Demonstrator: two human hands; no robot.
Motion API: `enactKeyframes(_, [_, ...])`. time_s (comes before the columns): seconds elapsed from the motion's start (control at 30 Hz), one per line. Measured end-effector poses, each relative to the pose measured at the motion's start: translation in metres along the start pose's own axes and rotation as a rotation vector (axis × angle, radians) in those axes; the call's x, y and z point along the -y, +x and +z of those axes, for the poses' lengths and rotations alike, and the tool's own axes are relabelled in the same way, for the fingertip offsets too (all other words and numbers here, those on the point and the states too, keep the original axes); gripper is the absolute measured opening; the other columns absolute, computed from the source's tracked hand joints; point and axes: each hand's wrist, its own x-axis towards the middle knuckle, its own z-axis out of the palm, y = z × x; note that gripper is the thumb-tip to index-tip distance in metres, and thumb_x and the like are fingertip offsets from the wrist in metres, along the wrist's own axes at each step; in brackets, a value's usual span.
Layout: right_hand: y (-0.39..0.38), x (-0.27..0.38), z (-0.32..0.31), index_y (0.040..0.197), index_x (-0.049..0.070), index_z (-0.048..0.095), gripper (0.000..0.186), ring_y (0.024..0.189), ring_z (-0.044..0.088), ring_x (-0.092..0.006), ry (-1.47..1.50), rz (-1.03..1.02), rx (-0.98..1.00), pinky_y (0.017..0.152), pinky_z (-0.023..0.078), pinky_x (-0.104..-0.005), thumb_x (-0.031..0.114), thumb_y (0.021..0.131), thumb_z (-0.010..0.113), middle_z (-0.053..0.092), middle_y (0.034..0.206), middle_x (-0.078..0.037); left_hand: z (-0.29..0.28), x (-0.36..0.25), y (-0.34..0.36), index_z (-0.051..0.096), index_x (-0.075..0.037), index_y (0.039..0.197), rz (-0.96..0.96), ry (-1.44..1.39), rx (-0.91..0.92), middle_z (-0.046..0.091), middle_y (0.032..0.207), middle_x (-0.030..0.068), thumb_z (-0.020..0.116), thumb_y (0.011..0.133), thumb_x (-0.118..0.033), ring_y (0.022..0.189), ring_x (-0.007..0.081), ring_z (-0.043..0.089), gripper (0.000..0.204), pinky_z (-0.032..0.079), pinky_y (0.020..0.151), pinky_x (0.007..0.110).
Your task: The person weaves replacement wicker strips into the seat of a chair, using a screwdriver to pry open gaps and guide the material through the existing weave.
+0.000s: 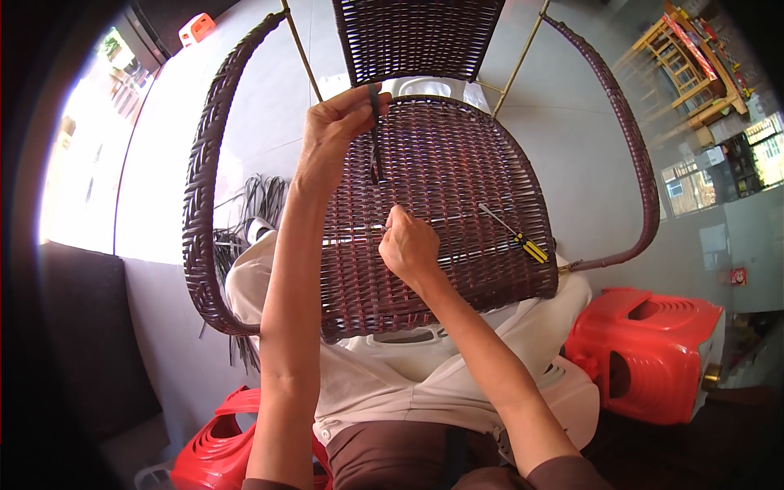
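A dark brown woven wicker chair rests across my lap, with its woven seat [457, 171] facing up. My left hand [331, 135] is raised over the far left of the seat, with thumb and fingers pinching a dark flat weaving strip [376, 147] that hangs down to the weave. My right hand [411, 249] is closed low against the middle of the seat. What it grips, if anything, is hidden by the fingers. A screwdriver [529, 245] with a yellow and black handle lies on the seat's right side. Pale gaps run across the weave near my right hand.
The chair's curved armrests [214, 147] arch out on both sides, and its backrest [416, 37] rises at the far end. Loose dark strips [265, 196] hang at the left. Red plastic stools [653, 351] stand at lower right and lower left. Wooden furniture [682, 69] is at far right.
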Motion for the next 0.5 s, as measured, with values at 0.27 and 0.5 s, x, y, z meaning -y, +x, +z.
enactKeyframes(0.27, [-0.003,-0.013,0.006,0.079,0.001,0.049,0.006,0.058,0.058,-0.0324,0.217,-0.116,-0.118,0.057,0.046,-0.0424,0.007,0.079,0.049,0.058,0.063,-0.016,0.001,-0.002,0.000,0.056,0.001,0.113,-0.004,0.071,-0.051,0.063,0.099,0.0129,0.053,0.082,0.001,0.088,0.0148,0.062,0.031,0.050,0.080,0.026])
enactKeyframes(0.5, [-0.026,-0.007,-0.006,0.079,0.001,0.048,0.007,0.057,0.056,-0.0366,0.449,-0.047,-0.072,0.055,0.043,-0.0447,0.007,0.081,0.046,0.054,0.057,-0.017,0.004,0.006,-0.008,0.055,0.003,0.112,0.040,0.058,-0.202,0.066,0.088,0.0115,0.054,0.079,0.007,0.077,0.0132,0.063,0.034,0.052,0.069,0.024])
